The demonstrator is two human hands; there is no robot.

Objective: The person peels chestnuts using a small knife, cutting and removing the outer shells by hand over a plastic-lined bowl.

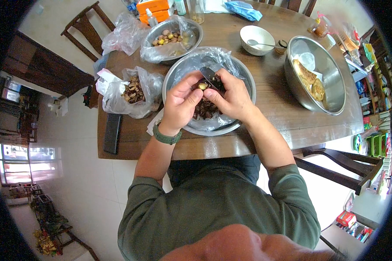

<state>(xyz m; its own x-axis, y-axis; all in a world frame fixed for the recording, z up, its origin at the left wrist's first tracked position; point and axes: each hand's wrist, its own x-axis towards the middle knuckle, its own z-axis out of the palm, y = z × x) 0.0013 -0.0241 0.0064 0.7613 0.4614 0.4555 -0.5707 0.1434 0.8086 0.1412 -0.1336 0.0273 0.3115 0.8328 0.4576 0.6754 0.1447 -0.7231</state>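
My left hand (181, 101) is closed around a partly peeled chestnut (203, 86), its pale yellow flesh showing through the dark shell. In my right hand (233, 96) is a dark-bladed knife (210, 76), held against or very near the nut; the exact contact is hard to make out. Both hands are over a metal basin (166, 89) lined with a clear plastic bag (220, 56). Dark brown chestnuts or shells (206, 111) lie inside it, partly hidden by my hands. Behind it, a second lined basin (198, 37) contains brown and yellow chestnuts (169, 37).
Left of the basin sits a plastic bag of brown shells (134, 91), with a black phone-like slab (113, 134) near the table edge. To the right are a white bowl (256, 48) with a spoon and a large tilted steel bowl (292, 93) holding yellow-brown pieces.
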